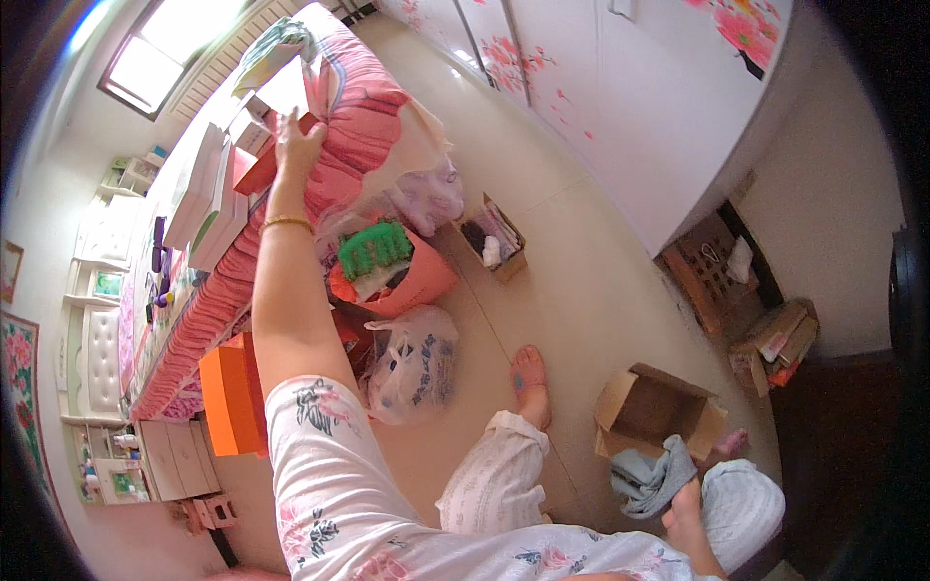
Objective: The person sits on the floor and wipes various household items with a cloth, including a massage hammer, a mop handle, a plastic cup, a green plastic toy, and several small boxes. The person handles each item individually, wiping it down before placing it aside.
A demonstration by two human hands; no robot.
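My left hand point(296, 141) reaches across to the bed, its fingers against the edge of a red box point(258, 171). Whether those fingers grip anything is not clear. White flat boxes point(195, 187) stand beside it on the bed, and an upright white panel point(288, 88) rises just beyond my fingertips. Low at the right, my right hand point(681, 506) is closed on a grey cloth point(647, 476). This cloth hangs by the near edge of an opened cardboard box point(657, 410) on the floor.
Beside the bed point(363, 134) stand a pink bag point(425, 279) with a green item on top, a white plastic bag point(418, 367) and an orange box point(231, 396). A small carton point(501, 243) holds several items. White wardrobe doors point(617, 109) line the far side.
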